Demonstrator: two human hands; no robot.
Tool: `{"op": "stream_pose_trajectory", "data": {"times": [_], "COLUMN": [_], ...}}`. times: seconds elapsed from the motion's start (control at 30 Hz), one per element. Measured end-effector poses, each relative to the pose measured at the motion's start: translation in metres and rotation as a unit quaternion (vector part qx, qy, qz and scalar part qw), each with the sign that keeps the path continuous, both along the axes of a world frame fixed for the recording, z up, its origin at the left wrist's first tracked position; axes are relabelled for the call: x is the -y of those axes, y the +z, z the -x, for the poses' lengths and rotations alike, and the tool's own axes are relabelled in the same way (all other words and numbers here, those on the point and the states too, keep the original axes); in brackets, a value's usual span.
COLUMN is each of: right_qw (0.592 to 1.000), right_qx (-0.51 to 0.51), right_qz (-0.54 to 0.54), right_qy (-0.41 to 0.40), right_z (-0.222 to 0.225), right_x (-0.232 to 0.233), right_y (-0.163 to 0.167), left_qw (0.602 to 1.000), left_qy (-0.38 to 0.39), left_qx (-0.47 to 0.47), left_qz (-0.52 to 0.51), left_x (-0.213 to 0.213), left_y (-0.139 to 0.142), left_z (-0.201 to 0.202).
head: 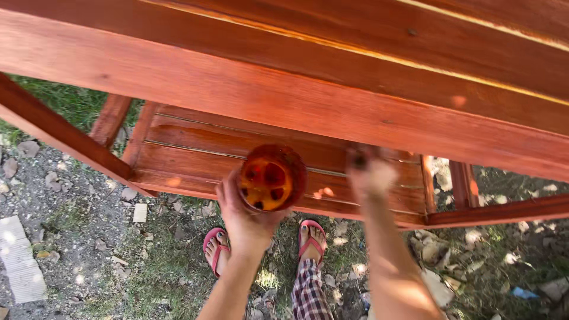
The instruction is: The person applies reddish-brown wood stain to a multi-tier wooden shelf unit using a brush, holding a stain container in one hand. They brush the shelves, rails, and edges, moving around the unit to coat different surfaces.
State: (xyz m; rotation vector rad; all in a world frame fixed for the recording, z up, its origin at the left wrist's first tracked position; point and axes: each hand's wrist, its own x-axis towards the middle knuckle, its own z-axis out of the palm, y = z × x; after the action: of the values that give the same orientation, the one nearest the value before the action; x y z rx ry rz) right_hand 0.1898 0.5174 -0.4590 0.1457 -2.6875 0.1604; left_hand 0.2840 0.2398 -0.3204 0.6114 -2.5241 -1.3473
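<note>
My left hand (246, 216) grips a round open container (271, 178) stained reddish, with orange-red liquid inside, held over the lower bench boards. My right hand (368, 178) is closed around a small dark-tipped tool, probably a brush; it is blurred and presses against the underside edge of the big reddish-brown tabletop board (284, 89). The lower wooden slatted seat (195, 154) of the same stained wood lies beneath both hands.
Diagonal wooden braces (53, 133) and a right-hand rail (504, 210) frame the bench. Below are my feet in pink flip-flops (216, 246), plaid trousers (308, 293), gravel, grass, stones and a pale slab (21, 261) at the left.
</note>
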Motion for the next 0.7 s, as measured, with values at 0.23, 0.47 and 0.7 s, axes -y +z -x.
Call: {"op": "stream_pose_trajectory", "data": {"times": [0.23, 0.47, 0.7], "right_qw": [0.953, 0.111, 0.541], "right_qx": [0.238, 0.151, 0.102], "right_qz": [0.188, 0.972, 0.831], "right_qy": [0.020, -0.139, -0.080], "right_z": [0.023, 0.054, 0.021], "right_x": [0.208, 0.071, -0.150], "right_y": [-0.006, -0.036, 0.002], "left_qw": [0.995, 0.992, 0.997], "left_qy": [0.056, 0.062, 0.048], "left_qx": [0.017, 0.013, 0.000], "left_qz": [0.087, 0.113, 0.056], "left_x": [0.044, 0.056, 0.020], "left_y": [0.010, 0.019, 0.002], "left_z": [-0.004, -0.006, 0.003]}}
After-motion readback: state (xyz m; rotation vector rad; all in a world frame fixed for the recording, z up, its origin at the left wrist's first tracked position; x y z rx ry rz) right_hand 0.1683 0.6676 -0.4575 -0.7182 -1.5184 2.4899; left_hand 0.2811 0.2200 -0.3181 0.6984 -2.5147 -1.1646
